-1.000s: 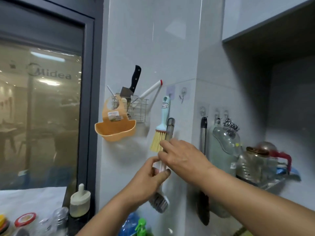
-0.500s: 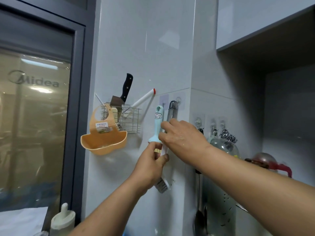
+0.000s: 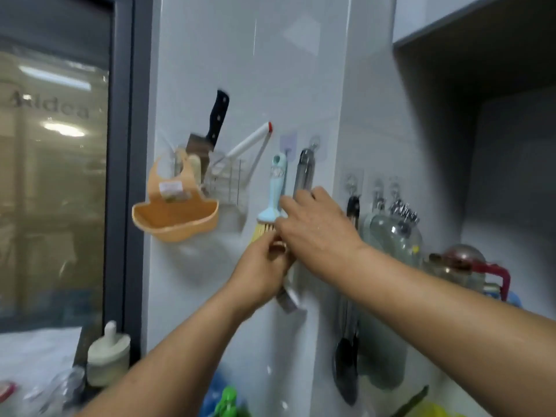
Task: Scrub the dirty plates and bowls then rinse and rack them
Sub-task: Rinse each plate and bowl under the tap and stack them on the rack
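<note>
The left hand (image 3: 264,266) is curled round the lower shaft of a metal-handled brush (image 3: 302,176), whose dark head (image 3: 288,299) shows just beneath the fist. The right hand (image 3: 313,227) lies over it, fingers fairly straight and pressed together, tips touching the brush handle; whether it grips is unclear. Both forearms reach up from the lower edge toward the tiled wall (image 3: 249,70). The brush's top hangs at a wall hook (image 3: 314,142), just beside a blue-handled yellow brush (image 3: 275,188). No plates or bowls show.
</note>
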